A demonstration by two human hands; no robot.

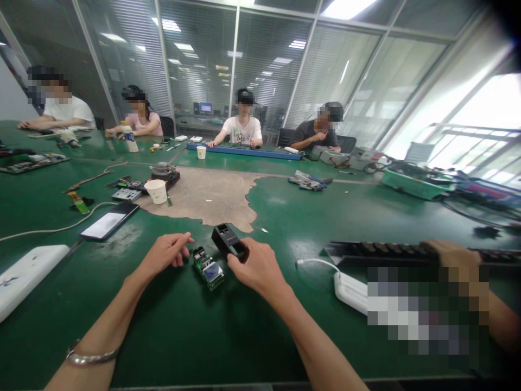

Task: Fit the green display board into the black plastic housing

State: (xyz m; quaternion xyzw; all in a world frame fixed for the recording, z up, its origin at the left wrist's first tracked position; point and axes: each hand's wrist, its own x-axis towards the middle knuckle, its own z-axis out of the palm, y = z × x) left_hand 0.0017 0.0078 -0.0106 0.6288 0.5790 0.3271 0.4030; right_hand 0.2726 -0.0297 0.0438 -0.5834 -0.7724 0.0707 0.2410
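My right hand (260, 266) is closed around a black plastic housing (226, 239) with cut-outs in its face, tilted just above the table. A small green circuit board (208, 270) with a bluish display lies on the table between my hands. My left hand (169, 251) rests left of the board, fingers loosely bent and partly apart, with nothing in them. It appears close to the board's upper end but not touching it.
A phone (109, 221), white power bank (32, 271) and paper cup (157, 191) stand to the left. At right, another person's hand (458, 258) is on a long black strip (378, 252), near a white adapter (350, 293). Several people sit across the green table (285, 217).
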